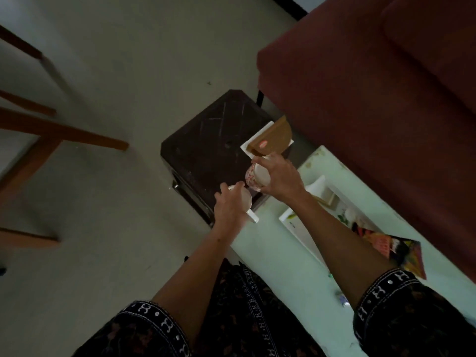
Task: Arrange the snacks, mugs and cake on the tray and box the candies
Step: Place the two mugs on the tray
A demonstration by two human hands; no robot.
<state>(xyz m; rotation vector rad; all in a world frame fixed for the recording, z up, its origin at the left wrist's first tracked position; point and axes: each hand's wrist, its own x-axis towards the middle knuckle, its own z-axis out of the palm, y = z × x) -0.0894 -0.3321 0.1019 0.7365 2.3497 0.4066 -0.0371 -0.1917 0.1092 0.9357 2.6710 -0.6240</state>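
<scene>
Over the dark stool (216,140), just beside the pale table (278,258), the left hand (229,210) grips a white mug (243,199) while the right hand (280,176) grips a red-patterned mug (253,177), the half cake (271,137) on its white plate (253,137) just beyond them and the white tray (296,228) on the table near the right forearm.

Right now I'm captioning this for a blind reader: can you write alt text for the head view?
Each hand holds a mug above a dark stool: the left hand a white mug, the right hand a red-patterned mug. Behind them sits a cake on a white plate.
</scene>
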